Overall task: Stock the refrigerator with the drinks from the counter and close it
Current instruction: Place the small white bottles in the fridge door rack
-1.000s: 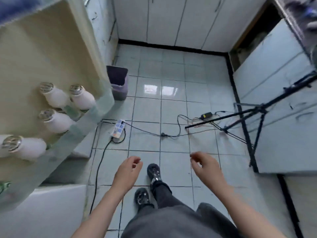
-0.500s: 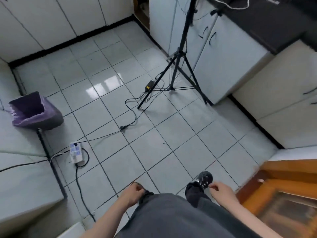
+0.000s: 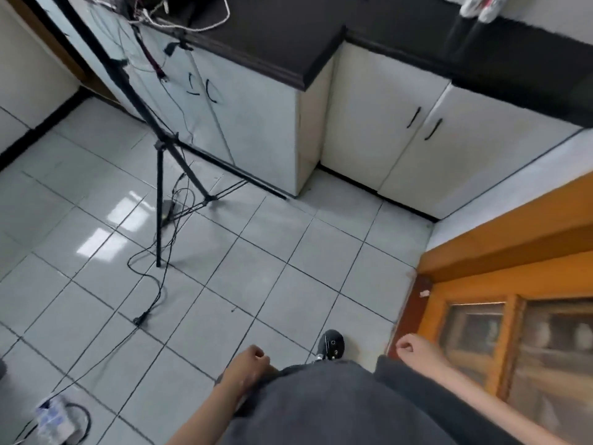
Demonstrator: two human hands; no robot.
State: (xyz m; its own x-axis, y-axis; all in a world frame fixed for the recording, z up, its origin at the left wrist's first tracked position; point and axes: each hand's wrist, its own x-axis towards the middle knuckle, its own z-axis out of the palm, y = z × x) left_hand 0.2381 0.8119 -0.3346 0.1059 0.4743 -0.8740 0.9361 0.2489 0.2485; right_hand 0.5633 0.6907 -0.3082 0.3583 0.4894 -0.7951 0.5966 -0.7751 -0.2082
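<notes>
Hanging low beside the legs, the left hand (image 3: 248,364) and right hand (image 3: 414,348) are loosely curled and hold nothing. The drinks (image 3: 478,6) (blurred pale bottles) stand on the black counter (image 3: 401,27), well apart from both hands.

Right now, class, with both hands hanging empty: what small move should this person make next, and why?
Probably a step towards the black counter, lifting a hand towards the blurred pale bottle-like shapes on it. The left hand and right hand hold nothing, the refrigerator is out of view, and the shapes lie across the tiled floor, seemingly beyond reach.
</notes>
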